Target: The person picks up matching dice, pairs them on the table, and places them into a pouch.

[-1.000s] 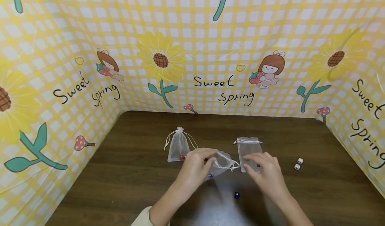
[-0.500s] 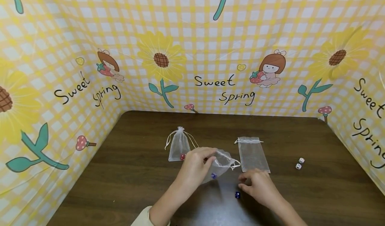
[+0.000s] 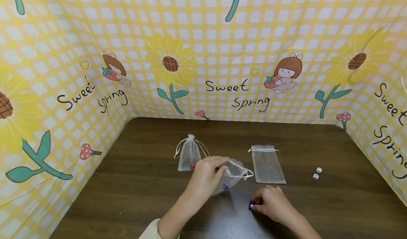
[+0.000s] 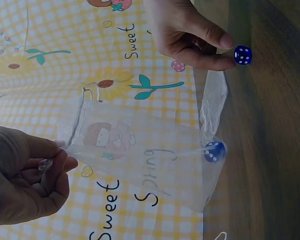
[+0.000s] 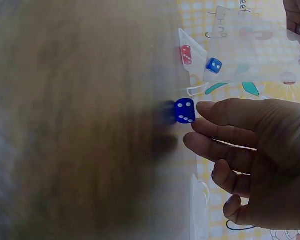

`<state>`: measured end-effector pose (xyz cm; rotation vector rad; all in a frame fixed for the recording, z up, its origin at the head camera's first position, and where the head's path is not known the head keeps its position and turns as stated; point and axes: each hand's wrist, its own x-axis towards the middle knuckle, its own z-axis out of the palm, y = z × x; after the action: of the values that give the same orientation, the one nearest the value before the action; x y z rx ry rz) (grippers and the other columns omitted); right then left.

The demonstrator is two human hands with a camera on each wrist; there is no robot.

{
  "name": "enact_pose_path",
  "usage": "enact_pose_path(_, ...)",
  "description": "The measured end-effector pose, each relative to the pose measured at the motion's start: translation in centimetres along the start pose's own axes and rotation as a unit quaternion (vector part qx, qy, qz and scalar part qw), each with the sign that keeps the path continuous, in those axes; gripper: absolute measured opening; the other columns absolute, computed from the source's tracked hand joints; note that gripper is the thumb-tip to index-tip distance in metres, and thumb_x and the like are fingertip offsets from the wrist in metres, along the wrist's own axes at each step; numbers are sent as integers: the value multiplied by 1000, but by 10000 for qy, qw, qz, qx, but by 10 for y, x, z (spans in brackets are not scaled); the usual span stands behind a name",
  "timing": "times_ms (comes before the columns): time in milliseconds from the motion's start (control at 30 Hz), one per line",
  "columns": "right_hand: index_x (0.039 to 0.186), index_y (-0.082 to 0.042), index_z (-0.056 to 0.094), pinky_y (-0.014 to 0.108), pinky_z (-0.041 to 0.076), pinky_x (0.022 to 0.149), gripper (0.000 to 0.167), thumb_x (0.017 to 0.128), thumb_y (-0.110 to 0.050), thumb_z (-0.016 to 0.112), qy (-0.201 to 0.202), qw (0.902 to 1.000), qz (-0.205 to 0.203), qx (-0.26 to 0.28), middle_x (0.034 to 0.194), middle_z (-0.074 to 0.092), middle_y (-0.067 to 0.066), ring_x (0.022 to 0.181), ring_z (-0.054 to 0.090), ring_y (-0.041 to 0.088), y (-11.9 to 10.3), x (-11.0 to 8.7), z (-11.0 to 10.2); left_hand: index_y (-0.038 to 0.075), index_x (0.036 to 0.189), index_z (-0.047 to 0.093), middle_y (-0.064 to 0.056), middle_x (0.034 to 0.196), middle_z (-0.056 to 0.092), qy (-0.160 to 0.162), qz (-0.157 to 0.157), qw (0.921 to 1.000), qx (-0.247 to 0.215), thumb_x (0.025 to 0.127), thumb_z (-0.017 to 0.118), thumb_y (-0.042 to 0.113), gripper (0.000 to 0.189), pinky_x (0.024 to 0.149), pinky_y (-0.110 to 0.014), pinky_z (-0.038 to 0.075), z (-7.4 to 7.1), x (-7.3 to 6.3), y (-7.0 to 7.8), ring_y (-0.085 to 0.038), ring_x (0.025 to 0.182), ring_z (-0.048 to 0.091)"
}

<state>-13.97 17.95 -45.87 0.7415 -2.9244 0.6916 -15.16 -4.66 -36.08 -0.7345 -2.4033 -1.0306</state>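
Observation:
In the head view, my left hand [image 3: 206, 173] grips the edge of a sheer white drawstring pouch [image 3: 233, 175]. The left wrist view shows the thumb and fingers pinching its gathered top. A blue die [image 4: 214, 151] sits at the bottom of this pouch. My right hand [image 3: 271, 202] reaches down to a second blue die [image 3: 251, 206] on the table. In the right wrist view, its thumb and forefinger tips are apart at the upper edge of this blue die [image 5: 185, 111], not round it. The other fingers are loosely bent.
Behind my left hand stands a tied pouch [image 3: 189, 154] with red dice [image 3: 193, 166] inside, partly hidden. A flat pouch [image 3: 268, 164] lies beyond my right hand. Two white dice [image 3: 316, 176] rest farther right on the dark wooden table [image 3: 152, 136]. Patterned cloth [image 3: 222, 62] surrounds the table.
My right hand has come down from beside the flat pouch and closed in on the blue die on the table. My left hand keeps its hold on the pouch almost unmoved.

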Motion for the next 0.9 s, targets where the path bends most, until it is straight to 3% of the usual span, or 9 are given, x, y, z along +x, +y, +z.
enact_pose_path(467, 71, -21, 69, 28, 28, 61, 12, 64, -16, 78, -90, 9999, -107, 3, 60, 47, -25, 64, 40, 1, -2, 1, 6, -2, 98, 70, -11, 95, 69, -41, -30, 10000, 26, 77, 71, -4, 21, 79, -29, 51, 1, 0, -1, -20, 89, 65)
enact_pose_path(733, 73, -21, 70, 30, 32, 63, 13, 66, -15, 79, 304, 9994, -15, -189, 63, 53, -23, 67, 47, 2, -2, 1, -1, -2, 97, 70, -11, 94, 69, -38, -58, 10000, 69, 76, 72, -3, 21, 79, -30, 51, 2, -1, -2, -19, 88, 65)
enact_pose_path(900, 77, -18, 72, 38, 38, 71, 15, 65, -12, 80, 728, 9967, 174, -313, 71, 64, -13, 74, 57, 9, -1, 5, -16, -2, 97, 70, -11, 94, 69, -57, -62, 9999, 72, 76, 72, -3, 21, 80, -30, 51, 1, -1, -2, -20, 88, 65)
